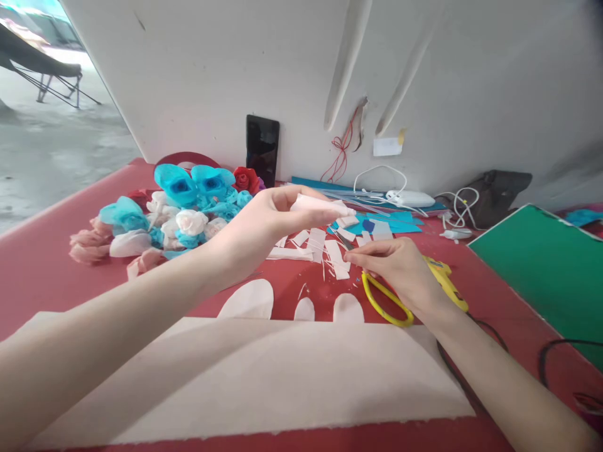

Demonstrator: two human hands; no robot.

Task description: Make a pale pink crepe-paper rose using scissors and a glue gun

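Between the thumb and fingers of my left hand point(282, 210) is a small folded piece of pale pink paper point(320, 205), held above the table. My right hand point(393, 267) grips yellow-handled scissors point(389, 304); their blades point up toward the held paper, and one yellow loop hangs below the hand. Pale scraps and thin strips point(336, 257) lie beneath both hands. Closer to me rest several rounded cut pieces, among them a large one point(252, 300), along the far edge of a wide pale sheet point(264, 376).
Blue, white and pink handmade flowers point(179, 220) are heaped at the left. A black phone point(262, 150) leans on the wall. Blue paper point(391, 224), a white power strip point(409, 199), a yellow glue gun point(445, 282) and a green board point(546, 276) stand or lie toward the right.
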